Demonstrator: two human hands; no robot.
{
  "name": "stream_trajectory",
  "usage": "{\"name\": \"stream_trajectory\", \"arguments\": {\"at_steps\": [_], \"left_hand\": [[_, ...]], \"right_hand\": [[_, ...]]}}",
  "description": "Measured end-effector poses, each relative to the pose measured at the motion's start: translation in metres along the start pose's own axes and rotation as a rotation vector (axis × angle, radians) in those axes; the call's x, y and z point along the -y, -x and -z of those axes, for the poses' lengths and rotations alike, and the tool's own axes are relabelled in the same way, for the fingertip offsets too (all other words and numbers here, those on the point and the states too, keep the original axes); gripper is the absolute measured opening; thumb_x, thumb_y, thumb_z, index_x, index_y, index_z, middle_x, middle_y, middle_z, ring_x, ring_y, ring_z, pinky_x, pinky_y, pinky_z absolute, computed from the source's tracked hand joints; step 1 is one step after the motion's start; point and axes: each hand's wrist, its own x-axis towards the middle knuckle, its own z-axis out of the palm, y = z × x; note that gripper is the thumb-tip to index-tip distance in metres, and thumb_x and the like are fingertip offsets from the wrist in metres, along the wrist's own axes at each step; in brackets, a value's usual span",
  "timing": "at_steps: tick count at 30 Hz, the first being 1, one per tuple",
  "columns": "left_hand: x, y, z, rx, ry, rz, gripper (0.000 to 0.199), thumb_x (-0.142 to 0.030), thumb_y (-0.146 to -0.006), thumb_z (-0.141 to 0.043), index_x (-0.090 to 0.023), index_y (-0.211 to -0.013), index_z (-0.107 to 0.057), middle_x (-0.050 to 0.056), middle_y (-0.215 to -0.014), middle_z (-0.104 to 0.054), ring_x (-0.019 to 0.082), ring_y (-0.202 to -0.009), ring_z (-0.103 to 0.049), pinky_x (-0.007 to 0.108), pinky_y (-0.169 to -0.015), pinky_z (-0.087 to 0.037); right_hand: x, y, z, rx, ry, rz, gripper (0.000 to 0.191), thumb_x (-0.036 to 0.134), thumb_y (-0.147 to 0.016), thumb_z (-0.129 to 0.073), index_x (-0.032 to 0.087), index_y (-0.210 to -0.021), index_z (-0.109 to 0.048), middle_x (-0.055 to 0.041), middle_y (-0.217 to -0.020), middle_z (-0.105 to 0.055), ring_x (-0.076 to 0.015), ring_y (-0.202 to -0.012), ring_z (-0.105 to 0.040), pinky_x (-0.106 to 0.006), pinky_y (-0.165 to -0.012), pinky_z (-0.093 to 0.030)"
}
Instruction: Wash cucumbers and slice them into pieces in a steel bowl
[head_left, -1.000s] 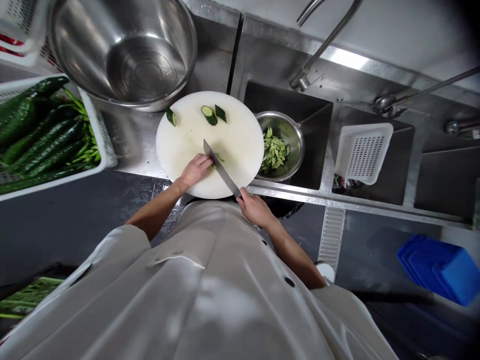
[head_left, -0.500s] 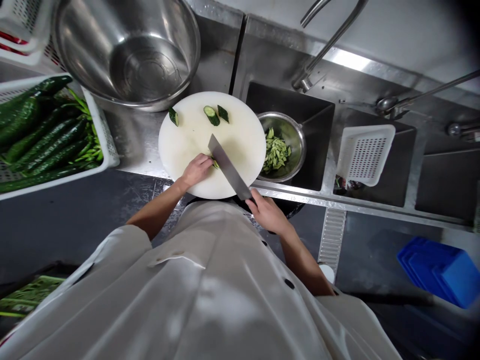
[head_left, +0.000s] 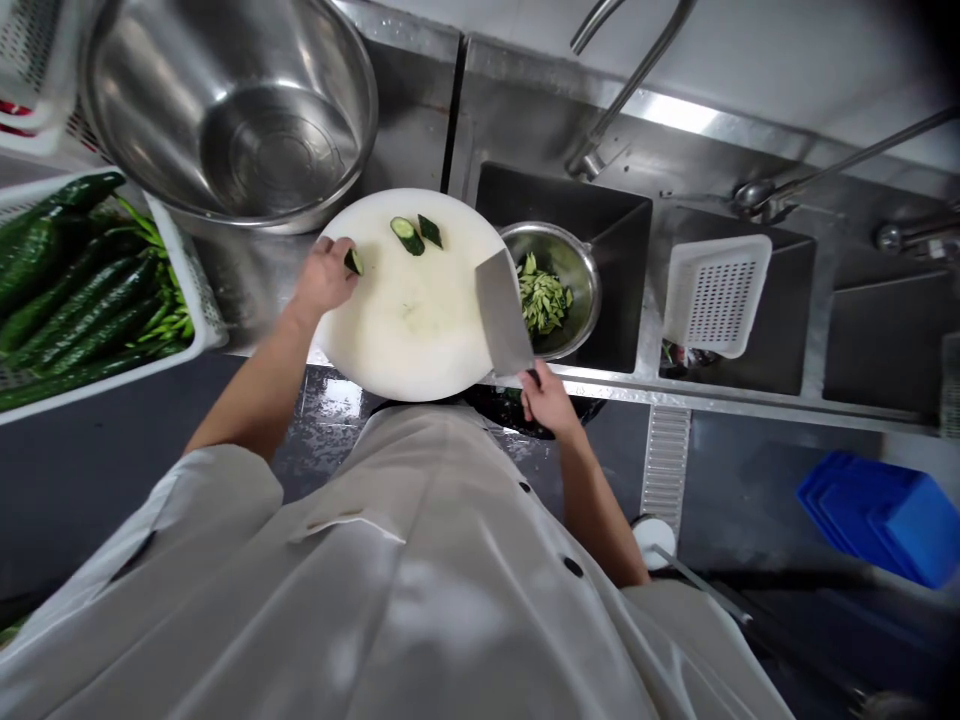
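On the round white cutting board [head_left: 420, 350] my left hand [head_left: 326, 275] has its fingers around a cucumber piece [head_left: 354, 262] near the left rim. Two more dark green cucumber chunks [head_left: 407, 236] lie close together toward the board's far side. My right hand [head_left: 549, 402] grips the handle of a cleaver [head_left: 504, 312], its broad blade over the board's right edge. Just right of the blade, a steel bowl [head_left: 589, 300] in the sink holds sliced cucumber [head_left: 544, 298]. Damp green traces mark the middle of the board.
A large steel basin [head_left: 240, 130] stands behind the board on the left. At far left, a white basket [head_left: 204, 300] holds whole cucumbers [head_left: 97, 290] and green peppers. To the right are a faucet [head_left: 592, 155], a white perforated basket [head_left: 720, 295] and blue bins [head_left: 877, 515].
My left hand has moved from the front of the board to the cucumber piece at its left. The cleaver has shifted right, showing its broad side. The sliver under my left hand is gone from the board.
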Motion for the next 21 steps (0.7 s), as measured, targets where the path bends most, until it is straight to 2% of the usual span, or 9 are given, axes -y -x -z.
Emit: {"name": "stream_trajectory", "arguments": {"at_steps": [3, 5, 7, 10, 12, 14, 17, 21], "left_hand": [[-0.045, 0.037, -0.03, -0.011, 0.107, -0.106, 0.05, -0.022, -0.084, -0.072, -0.019, -0.131, -0.057, 0.012, -0.121, -0.061, 0.029, -0.113, -0.062, 0.048, -0.106, -0.056], [-0.07, 0.063, -0.047, -0.036, 0.167, -0.192, 0.048, -0.024, -0.086, -0.072, -0.021, -0.131, -0.057, 0.014, -0.125, -0.06, 0.03, -0.116, -0.062, 0.049, -0.105, -0.058], [-0.086, 0.083, -0.059, -0.109, 0.182, -0.248, 0.043, -0.025, -0.088, -0.071, -0.023, -0.128, -0.058, 0.015, -0.128, -0.059, 0.032, -0.12, -0.061, 0.051, -0.104, -0.058], [-0.09, 0.1, -0.063, -0.181, 0.159, -0.343, 0.043, -0.027, -0.091, -0.069, -0.024, -0.132, -0.055, 0.017, -0.134, -0.057, 0.035, -0.125, -0.057, 0.056, -0.103, -0.057], [-0.087, 0.102, -0.059, -0.147, 0.146, -0.45, 0.04, -0.026, -0.095, -0.063, -0.022, -0.134, -0.055, 0.017, -0.134, -0.058, 0.035, -0.125, -0.056, 0.057, -0.103, -0.056], [-0.086, 0.099, -0.054, -0.082, 0.151, -0.546, 0.031, -0.022, -0.098, -0.055, -0.02, -0.129, -0.059, 0.016, -0.127, -0.061, 0.032, -0.12, -0.058, 0.055, -0.102, -0.056], [-0.087, 0.09, -0.048, -0.012, 0.174, -0.611, 0.026, -0.018, -0.099, -0.049, -0.019, -0.12, -0.065, 0.015, -0.116, -0.065, 0.03, -0.113, -0.059, 0.052, -0.101, -0.055], [-0.089, 0.08, -0.042, 0.046, 0.155, -0.641, 0.027, -0.015, -0.098, -0.049, -0.015, -0.117, -0.067, 0.016, -0.113, -0.065, 0.03, -0.109, -0.057, 0.05, -0.098, -0.053]], "right_hand": [[-0.011, 0.001, 0.026, -0.141, -0.002, -0.104, 0.043, 0.051, -0.107, -0.035, 0.02, -0.134, -0.05, 0.0014, -0.067, -0.06, -0.0197, -0.048, -0.058, -0.031, -0.055, -0.047], [-0.007, 0.008, 0.032, -0.226, 0.178, -0.12, 0.042, 0.045, -0.108, -0.035, 0.016, -0.134, -0.052, -0.0063, -0.077, -0.068, -0.0236, -0.058, -0.065, -0.033, -0.061, -0.048], [0.004, 0.018, 0.026, -0.25, 0.408, -0.097, 0.042, 0.039, -0.109, -0.035, 0.013, -0.136, -0.053, -0.013, -0.087, -0.073, -0.0287, -0.073, -0.07, -0.035, -0.068, -0.048], [0.024, 0.032, 0.002, -0.104, 0.602, 0.001, 0.042, 0.037, -0.11, -0.034, 0.013, -0.137, -0.056, -0.0145, -0.095, -0.076, -0.0312, -0.088, -0.072, -0.033, -0.074, -0.046], [0.036, 0.037, -0.014, 0.039, 0.629, 0.064, 0.041, 0.038, -0.111, -0.034, 0.015, -0.138, -0.056, -0.0126, -0.097, -0.077, -0.0297, -0.092, -0.073, -0.031, -0.074, -0.045], [0.046, 0.04, -0.024, 0.128, 0.649, 0.095, 0.042, 0.038, -0.112, -0.034, 0.016, -0.142, -0.054, -0.0118, -0.099, -0.078, -0.0285, -0.094, -0.073, -0.031, -0.075, -0.045], [0.058, 0.048, -0.023, 0.177, 0.691, 0.102, 0.042, 0.038, -0.113, -0.032, 0.017, -0.145, -0.05, -0.0113, -0.101, -0.078, -0.0277, -0.094, -0.074, -0.03, -0.075, -0.045], [0.077, 0.067, -0.01, 0.234, 0.746, 0.133, 0.039, 0.038, -0.113, -0.031, 0.018, -0.142, -0.049, -0.0111, -0.099, -0.078, -0.0276, -0.093, -0.075, -0.031, -0.074, -0.045]]}}
